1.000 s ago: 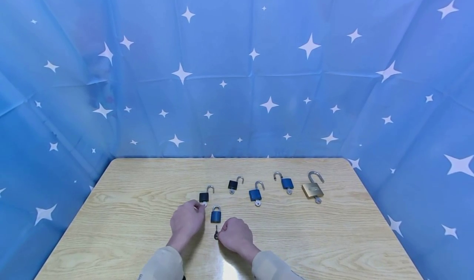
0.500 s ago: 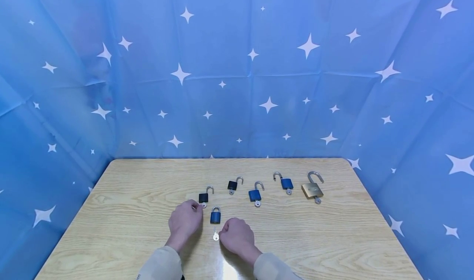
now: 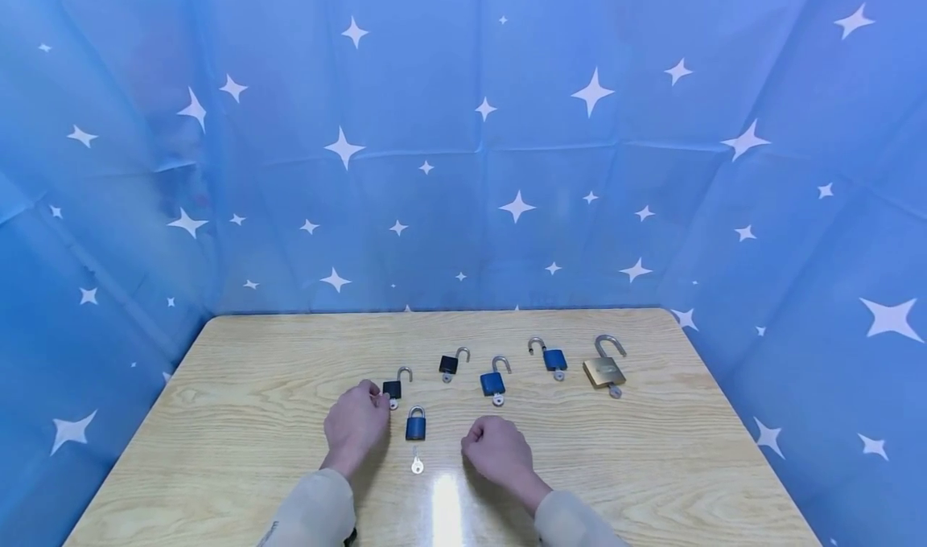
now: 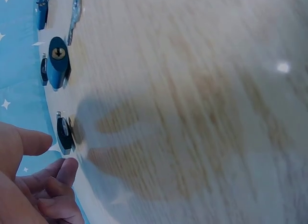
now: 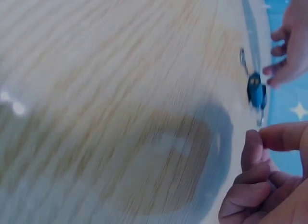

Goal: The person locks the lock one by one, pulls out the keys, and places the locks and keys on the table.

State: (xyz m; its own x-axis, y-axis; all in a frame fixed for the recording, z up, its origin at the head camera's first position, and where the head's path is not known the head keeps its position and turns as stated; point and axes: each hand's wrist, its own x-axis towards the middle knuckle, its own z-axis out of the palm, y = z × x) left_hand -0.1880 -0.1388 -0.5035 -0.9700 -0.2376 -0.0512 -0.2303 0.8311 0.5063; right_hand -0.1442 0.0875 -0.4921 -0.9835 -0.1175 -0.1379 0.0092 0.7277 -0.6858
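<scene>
My left hand point(image 3: 356, 420) is beside a black padlock point(image 3: 392, 389) whose shackle is raised, with a key point(image 3: 393, 404) at its bottom end. In the left wrist view a gap parts the fingertips, and that black padlock point(image 4: 64, 132) lies just beyond them. Between my hands, a blue padlock point(image 3: 416, 428) lies with its shackle down. A loose silver key point(image 3: 417, 463) is just below it, apart from its keyhole. My right hand point(image 3: 500, 452) hovers over or rests on the table to the right, fingers loosely curled, thumb near the index fingertip, nothing held.
Further back lie another black padlock point(image 3: 448, 364), two blue padlocks point(image 3: 492, 384) and a large brass padlock point(image 3: 604, 372). Each has its shackle raised and a key at its bottom. The wooden table point(image 3: 652, 466) ends at a blue starry curtain point(image 3: 463, 169).
My right hand has let go of the key and moved right, away from it. The key now lies flat below the blue padlock. My left hand stays by the black padlock.
</scene>
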